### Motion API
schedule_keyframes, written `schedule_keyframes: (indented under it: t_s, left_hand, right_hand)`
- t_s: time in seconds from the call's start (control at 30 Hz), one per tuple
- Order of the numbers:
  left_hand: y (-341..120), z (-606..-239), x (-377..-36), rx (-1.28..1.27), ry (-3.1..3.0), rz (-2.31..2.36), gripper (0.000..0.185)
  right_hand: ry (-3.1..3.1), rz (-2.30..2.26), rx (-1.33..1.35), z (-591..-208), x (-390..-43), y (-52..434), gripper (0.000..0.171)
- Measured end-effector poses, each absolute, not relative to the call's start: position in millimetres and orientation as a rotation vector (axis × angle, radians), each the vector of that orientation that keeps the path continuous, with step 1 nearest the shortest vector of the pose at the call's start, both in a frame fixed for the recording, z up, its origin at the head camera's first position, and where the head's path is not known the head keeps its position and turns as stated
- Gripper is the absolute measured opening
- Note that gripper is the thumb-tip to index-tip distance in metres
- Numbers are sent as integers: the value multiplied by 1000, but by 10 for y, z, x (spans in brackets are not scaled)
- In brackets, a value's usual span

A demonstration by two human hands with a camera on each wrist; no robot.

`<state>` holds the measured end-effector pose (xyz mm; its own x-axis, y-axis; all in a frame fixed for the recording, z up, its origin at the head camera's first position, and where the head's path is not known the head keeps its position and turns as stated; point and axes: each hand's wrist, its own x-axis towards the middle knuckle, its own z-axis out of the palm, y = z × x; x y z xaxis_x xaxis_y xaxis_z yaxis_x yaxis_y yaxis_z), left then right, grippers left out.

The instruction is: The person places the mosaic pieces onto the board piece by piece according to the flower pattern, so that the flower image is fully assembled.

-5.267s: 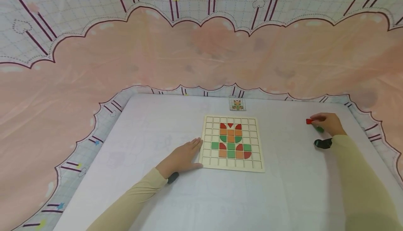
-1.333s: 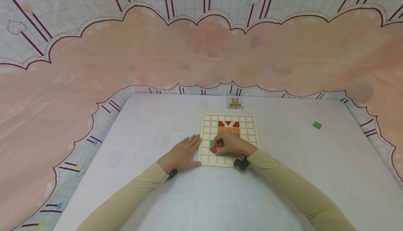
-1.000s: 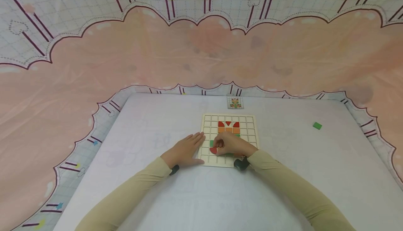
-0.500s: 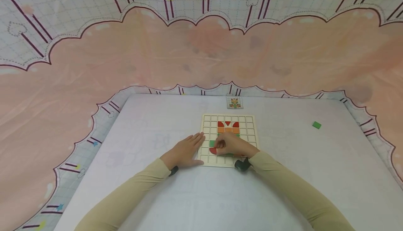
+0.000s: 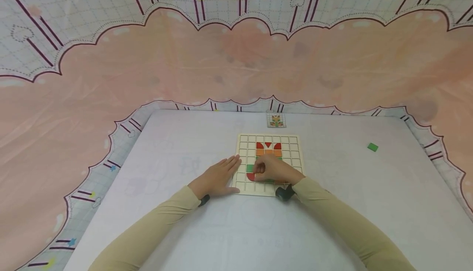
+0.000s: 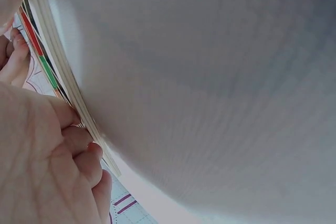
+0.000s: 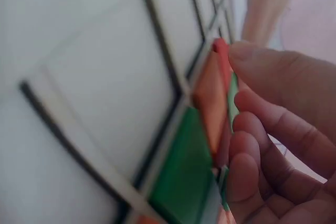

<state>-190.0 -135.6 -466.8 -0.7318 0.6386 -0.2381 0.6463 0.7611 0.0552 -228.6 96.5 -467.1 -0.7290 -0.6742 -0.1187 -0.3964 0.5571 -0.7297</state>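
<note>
A square cream board (image 5: 244,187) with a raised grid lies mid-table, holding red, orange and green tiles. My right hand (image 5: 273,168) is over its lower part, fingers curled, covering several tiles. Between thumb and index finger it pinches a red quarter-circle tile (image 5: 250,177) at a cell left of an orange tile (image 7: 210,108). The right wrist view shows the thumb tip on this tile's edge. My left hand (image 5: 215,177) lies with fingers extended against the board's left edge; in the left wrist view its fingers touch the board's side (image 6: 65,72).
A loose green square tile (image 5: 373,147) lies on the white table at the right. Behind the board is a small pattern card (image 5: 276,120) with a coloured grid picture. A patterned peach and white cloth (image 5: 236,70) hangs at the back.
My right hand has come from the table's right side to the board with the red tile, leaving a green tile there. Lately the red tile has turned slightly into line with its cell.
</note>
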Motion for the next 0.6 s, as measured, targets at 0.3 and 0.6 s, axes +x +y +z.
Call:
schedule_keyframes:
  t_s: [0.3, 0.6]
  left_hand:
    - [-1337, -4669, -1907, 979, 2699, -29, 90]
    - [-1340, -4682, -1908, 977, 2704, -46, 91]
  right_hand:
    - [2341, -1111, -903, -4502, -2388, 1428, 21]
    - [2422, -1201, -789, -4260, -2470, 2319, 27]
